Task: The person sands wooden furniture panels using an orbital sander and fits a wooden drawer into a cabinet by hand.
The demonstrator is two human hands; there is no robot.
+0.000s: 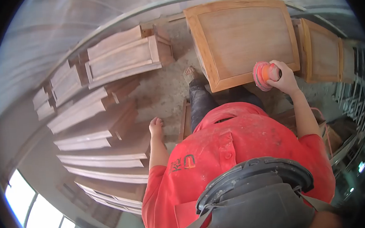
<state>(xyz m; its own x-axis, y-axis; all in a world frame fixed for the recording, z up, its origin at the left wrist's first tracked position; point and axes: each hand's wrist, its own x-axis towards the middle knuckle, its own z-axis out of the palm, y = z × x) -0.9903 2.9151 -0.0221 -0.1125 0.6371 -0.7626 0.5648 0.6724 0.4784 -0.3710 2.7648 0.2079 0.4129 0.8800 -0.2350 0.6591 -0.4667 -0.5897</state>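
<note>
My right hand (284,78) grips a round red and orange palm sander (264,75), fingers wrapped around its body. The sander is at the near right corner of a framed wooden panel (245,41), which has an orange-brown border and a paler middle. Whether its pad touches the wood, I cannot tell. My left hand (156,126) hangs low at my side with its fingers loosely bent and apart, nothing visible in it. Beside it are stacked pale wooden furniture pieces (105,156).
More unfinished wooden pieces (120,59) stand in rows along the left. Another framed wooden piece (322,49) is right of the panel. Metal racks (355,99) line the far right. Below my face is a dark mask (254,193). My foot (189,74) rests on the dusty floor.
</note>
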